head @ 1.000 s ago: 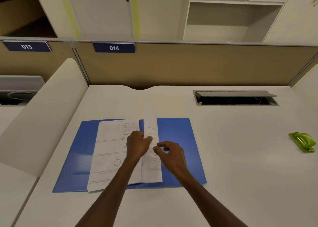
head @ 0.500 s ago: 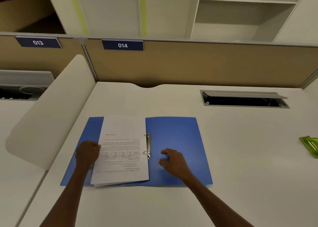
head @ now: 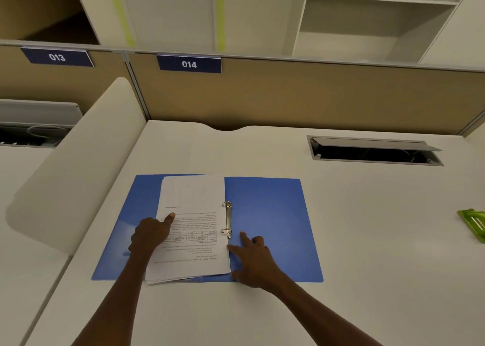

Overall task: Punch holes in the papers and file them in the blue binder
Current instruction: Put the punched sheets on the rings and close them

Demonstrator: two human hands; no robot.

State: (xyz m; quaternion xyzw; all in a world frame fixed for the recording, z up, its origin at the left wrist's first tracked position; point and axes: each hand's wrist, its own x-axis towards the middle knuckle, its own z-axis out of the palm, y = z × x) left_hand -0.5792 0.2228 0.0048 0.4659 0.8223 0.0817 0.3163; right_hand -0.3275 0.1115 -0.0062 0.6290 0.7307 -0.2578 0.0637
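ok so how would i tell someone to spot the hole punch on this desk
Start from the open blue binder in the middle of the white desk, then look far to the right, near the picture's edge. The hole punch lies there alone, partly cut off, and is the only bright green thing on the desk.

The binder (head: 265, 222) at the centre is plain mid blue, with silver metal rings (head: 227, 221) down its fold. The papers (head: 194, 214) on its nine o'clock half are white with small black print and a thin-lined table. The counter (head: 367, 240) is off-white, unpatterned. At three o'clock a hole punch (head: 473, 223) is lime green. At twelve o'clock the partition (head: 301, 96) is tan, carrying two navy labels (head: 189, 63) with white numerals, 013 and 014. Behind it the cabinets (head: 170, 12) are cream with yellow-green vertical stripes. At one o'clock a cable hatch (head: 375, 150) is grey-rimmed and black inside.
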